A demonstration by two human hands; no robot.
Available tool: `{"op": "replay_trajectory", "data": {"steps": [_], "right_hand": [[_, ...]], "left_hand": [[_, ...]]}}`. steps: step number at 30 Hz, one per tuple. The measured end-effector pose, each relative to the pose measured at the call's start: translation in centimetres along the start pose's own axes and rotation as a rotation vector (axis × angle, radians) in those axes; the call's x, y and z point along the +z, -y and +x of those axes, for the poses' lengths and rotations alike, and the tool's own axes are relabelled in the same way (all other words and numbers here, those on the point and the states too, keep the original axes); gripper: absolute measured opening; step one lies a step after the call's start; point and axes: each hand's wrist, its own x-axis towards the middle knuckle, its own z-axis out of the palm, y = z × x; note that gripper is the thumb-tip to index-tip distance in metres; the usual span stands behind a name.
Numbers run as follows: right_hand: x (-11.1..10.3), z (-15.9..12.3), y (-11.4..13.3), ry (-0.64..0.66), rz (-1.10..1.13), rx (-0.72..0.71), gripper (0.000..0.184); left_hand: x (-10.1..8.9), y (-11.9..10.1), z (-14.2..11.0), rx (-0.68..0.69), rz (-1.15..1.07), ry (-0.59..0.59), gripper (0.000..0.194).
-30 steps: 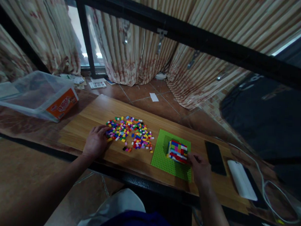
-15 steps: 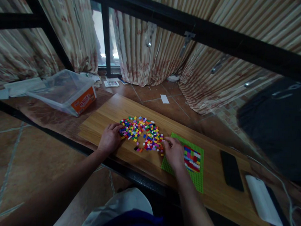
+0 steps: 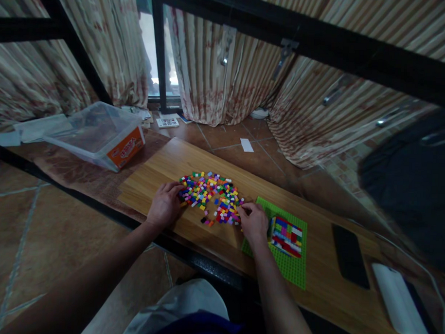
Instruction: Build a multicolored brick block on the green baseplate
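Observation:
A loose heap of small multicoloured toy bricks [image 3: 204, 189] is spread over the wooden board. My left hand [image 3: 165, 204] rests at the heap's left edge, fingers bent but apart, fingertips against the outer bricks. At the right edge, my right hand [image 3: 255, 224] has thumb and forefinger drawn together in a pinch among the bricks; whatever is between them is too small to make out. Just right of that hand, a block built of coloured bricks [image 3: 286, 236] sits on a green studded baseplate [image 3: 295, 274]. My right hand and forearm cover the baseplate's left part.
The wooden board [image 3: 153, 167] lies on a low table. Beyond its left end stands a clear plastic bin [image 3: 95, 133] with an orange label. To the right lie a black phone-like slab [image 3: 350, 254] and a white oblong object [image 3: 400, 300] near a cable. A dark bar crosses overhead.
My right hand has moved left from the brick-built block to the right edge of the heap. My left hand has stayed at the heap's left edge. The view has shifted left.

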Motion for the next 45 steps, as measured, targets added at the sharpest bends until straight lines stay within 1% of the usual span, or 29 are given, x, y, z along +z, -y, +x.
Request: {"op": "replay_trajectory", "data": {"steps": [3, 7, 13, 18, 23, 28, 30, 32, 36, 39, 42, 45], "right_hand": [[-0.4, -0.4, -0.1, 0.036, 0.099, 0.002, 0.02], [-0.7, -1.0, -0.3, 0.066, 0.204, -0.045, 0.021], [-0.9, -1.3, -0.5, 0.097, 0.19, -0.101, 0.024], [-0.8, -1.1, -0.3, 0.105, 0.202, -0.085, 0.018], [-1.0, -1.4, 0.6, 0.084, 0.24, -0.118, 0.013], [-1.2, -1.8, 1.6, 0.089, 0.29, -0.133, 0.016], [-1.5, -1.9, 1.8, 0.063, 0.348, -0.104, 0.018], [-1.9, -2.1, 1.9, 0.028, 0.474, -0.027, 0.019], [-3.1, -2.7, 2.2, -0.03, 0.914, 0.23, 0.028], [-4.0, -3.2, 2.4, -0.045, 1.151, 0.355, 0.035], [-4.4, -3.6, 2.6, -0.029, 1.24, 0.405, 0.038], [-4.2, -4.3, 2.6, 0.039, 1.268, 0.417, 0.042]], "left_hand": [[0.0, 0.0, 0.0, -0.002, 0.01, -0.002, 0.041], [0.0, 0.0, 0.0, 0.003, 0.005, 0.005, 0.039], [0.1, 0.1, 0.0, -0.003, 0.002, -0.002, 0.04], [0.0, 0.1, 0.0, 0.002, 0.002, 0.005, 0.039], [0.1, 0.1, 0.0, 0.002, 0.009, 0.009, 0.04], [0.1, 0.1, 0.0, -0.001, -0.001, -0.002, 0.041], [0.0, 0.1, 0.0, 0.002, -0.004, 0.001, 0.041], [0.0, 0.1, 0.0, 0.003, -0.003, -0.001, 0.041], [0.1, 0.3, 0.0, 0.002, 0.009, -0.007, 0.041], [0.2, 0.5, 0.1, 0.009, 0.028, -0.002, 0.041], [0.2, 0.6, 0.1, 0.009, 0.033, -0.013, 0.041], [0.3, 0.6, 0.0, 0.004, 0.024, -0.022, 0.041]]}}
